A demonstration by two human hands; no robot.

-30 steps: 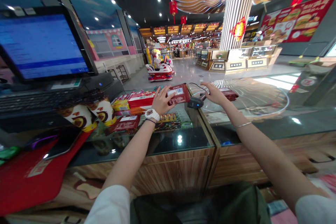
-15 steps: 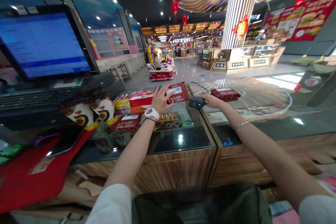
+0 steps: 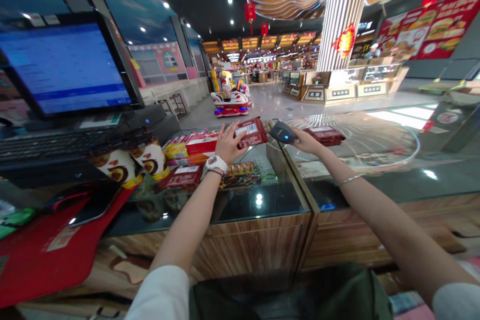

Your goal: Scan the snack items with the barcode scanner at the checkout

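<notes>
My left hand (image 3: pixel 227 144), with a white watch at the wrist, grips a dark red packet (image 3: pixel 256 131) by its left side; a white barcode label faces up. Close to the packet's right edge is a black barcode scanner (image 3: pixel 282 132) with a lit blue light. My right hand (image 3: pixel 305 141) is closed around the scanner's handle. More dark red packets (image 3: pixel 325 135) lie stacked to the right of that hand. Another dark red packet stack (image 3: pixel 185 176) lies on the glass left of my left wrist. Red and yellow boxes (image 3: pixel 200 144) sit behind it.
A monitor (image 3: pixel 67 65) and keyboard (image 3: pixel 41 147) stand at the left. Two patterned cups (image 3: pixel 150 160) are beside them. A phone (image 3: pixel 95 205) lies on a red mat (image 3: pixel 56 260). The glass counter (image 3: pixel 262 205) has wooden drawers below. Beyond stands a ride-on toy car (image 3: pixel 231 100).
The scanner has tilted and risen slightly, its head now turned up toward the upper left. The packet in my left hand has tilted a little. The scanner's blue light stays lit.
</notes>
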